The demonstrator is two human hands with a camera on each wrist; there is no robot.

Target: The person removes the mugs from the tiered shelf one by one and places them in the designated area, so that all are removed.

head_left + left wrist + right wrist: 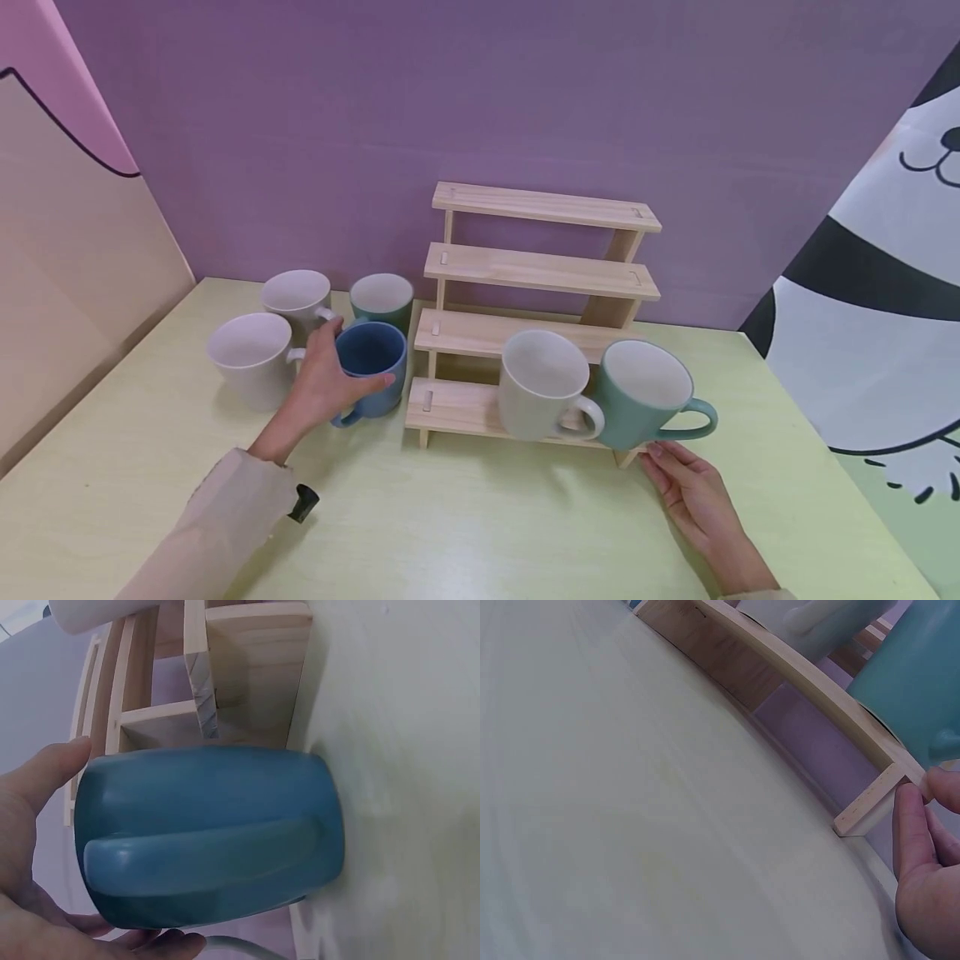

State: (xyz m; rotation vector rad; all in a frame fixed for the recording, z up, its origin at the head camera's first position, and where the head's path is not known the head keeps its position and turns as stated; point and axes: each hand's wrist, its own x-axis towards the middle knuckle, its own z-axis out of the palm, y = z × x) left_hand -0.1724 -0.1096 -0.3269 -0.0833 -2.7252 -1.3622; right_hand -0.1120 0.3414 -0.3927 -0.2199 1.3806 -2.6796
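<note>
Blue mug [214,825]: beside wooden shelf [540,271] | your left grip [318,379]: clamped round its rim | your right grip [693,493]: pinching shelf corner | risk: jerking that corner could topple the teal mug [637,404]

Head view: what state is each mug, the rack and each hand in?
Blue mug: upright, handle on its near side.
Left hand: grips the blue mug near its rim.
Four-tier wooden rack: standing, two mugs on its lowest shelf.
White shelf mug: upright.
Teal shelf mug: upright.
Right hand: pinches the lowest shelf's right end.
Front white table mug: upright.
Rear white table mug: upright.
Green table mug: upright, behind the blue mug.
</note>
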